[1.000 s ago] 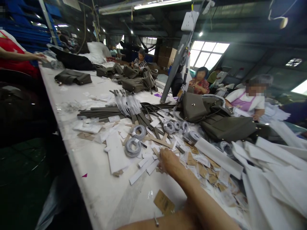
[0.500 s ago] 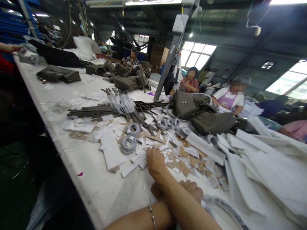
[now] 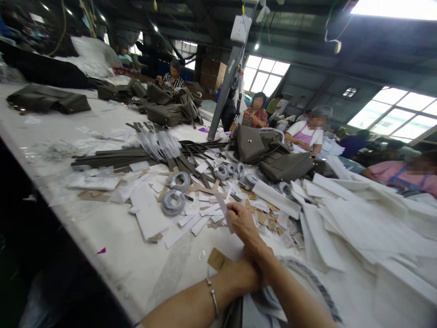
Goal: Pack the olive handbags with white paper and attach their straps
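Observation:
My right hand (image 3: 242, 223) is raised a little over the littered table, its thumb and fingers pinching a white paper strip (image 3: 225, 212). My right forearm crosses over the left one. My left hand (image 3: 251, 272) is low behind that forearm, with a bracelet on the wrist; its fingers are hidden. By the left wrist shows a brown card tag (image 3: 219, 259); I cannot tell whether the hand touches it. Under and beside the wrists lie a dark bag part and a plastic-wrapped grey handle (image 3: 310, 278). More white strips (image 3: 191, 223) lie just left of the right hand.
Wrapped grey coils (image 3: 173, 202), brown tags (image 3: 262, 214) and dark straps (image 3: 109, 157) cover the table's middle. White sheets (image 3: 358, 228) pile up at right. Olive bags (image 3: 283, 166) stand beyond, near a slanted metal post (image 3: 223, 91). Several people sit across the table.
My right hand has risen from the pile of strips and now holds a white one. My left hand, whose knuckles showed before, is now behind the right forearm. The view has swung right.

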`<action>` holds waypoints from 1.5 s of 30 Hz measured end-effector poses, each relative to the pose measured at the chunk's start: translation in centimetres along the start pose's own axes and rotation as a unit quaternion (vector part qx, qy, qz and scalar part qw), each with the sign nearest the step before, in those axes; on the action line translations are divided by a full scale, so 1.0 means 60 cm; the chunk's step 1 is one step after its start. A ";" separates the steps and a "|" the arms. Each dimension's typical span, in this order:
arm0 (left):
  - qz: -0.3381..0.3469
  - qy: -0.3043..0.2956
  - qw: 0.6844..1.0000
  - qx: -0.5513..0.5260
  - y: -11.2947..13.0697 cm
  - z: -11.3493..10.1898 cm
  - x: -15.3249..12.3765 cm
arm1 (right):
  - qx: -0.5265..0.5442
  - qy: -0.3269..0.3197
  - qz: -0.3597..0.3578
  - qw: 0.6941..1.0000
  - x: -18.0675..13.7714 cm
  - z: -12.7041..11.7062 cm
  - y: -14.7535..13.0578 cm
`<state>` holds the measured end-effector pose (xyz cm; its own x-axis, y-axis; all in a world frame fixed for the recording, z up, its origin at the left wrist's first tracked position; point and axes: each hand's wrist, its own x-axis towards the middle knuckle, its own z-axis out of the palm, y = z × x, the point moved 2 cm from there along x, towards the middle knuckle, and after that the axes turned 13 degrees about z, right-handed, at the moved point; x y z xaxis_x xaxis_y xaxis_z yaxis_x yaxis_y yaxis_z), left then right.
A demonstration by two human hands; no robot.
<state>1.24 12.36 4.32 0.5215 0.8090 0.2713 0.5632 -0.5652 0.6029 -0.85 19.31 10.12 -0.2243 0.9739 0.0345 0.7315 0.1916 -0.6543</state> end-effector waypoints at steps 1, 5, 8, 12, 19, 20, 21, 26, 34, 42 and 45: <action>-0.017 -0.006 1.000 0.002 -0.003 -0.006 0.007 | 0.020 -0.001 0.005 1.000 -0.003 -0.020 0.007; -0.057 -0.024 0.998 0.016 -0.010 -0.026 0.027 | 0.086 0.010 0.049 0.995 -0.040 -0.124 0.045; -0.051 -0.025 0.998 0.027 -0.009 -0.037 0.024 | 0.238 -0.027 0.111 0.965 -0.090 -0.188 0.073; -0.033 -0.023 0.998 0.041 -0.004 -0.055 0.011 | 0.357 -0.042 0.134 0.923 -0.153 -0.225 0.100; -0.036 -0.040 0.997 0.053 -0.006 -0.060 0.010 | 0.301 -0.039 0.109 0.947 -0.211 -0.203 0.144; -0.044 -0.041 0.997 0.050 -0.008 -0.058 0.013 | 0.292 -0.029 0.101 0.951 -0.217 -0.198 0.151; -0.052 -0.041 0.997 0.046 -0.010 -0.057 0.016 | 0.276 -0.018 0.086 0.957 -0.221 -0.194 0.157; -0.082 -0.039 0.996 0.006 -0.016 -0.068 0.028 | 0.130 0.040 -0.045 0.990 -0.241 -0.178 0.172; -0.056 -0.016 0.993 -0.103 0.001 -0.074 0.023 | -0.025 0.062 -0.164 0.984 -0.251 -0.159 0.167; -0.024 0.008 0.978 -0.206 0.009 -0.084 0.019 | -0.193 0.141 -0.239 0.941 -0.220 -0.162 0.174; -0.028 0.004 0.967 -0.253 -0.002 -0.086 0.021 | -0.206 0.122 -0.253 0.937 -0.206 -0.166 0.180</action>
<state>-1.49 14.30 8.45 0.4937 0.8380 0.2327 0.2033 -0.3713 0.9060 16.24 10.53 10.18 -0.4932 0.7346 0.4660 0.7688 0.6187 -0.1616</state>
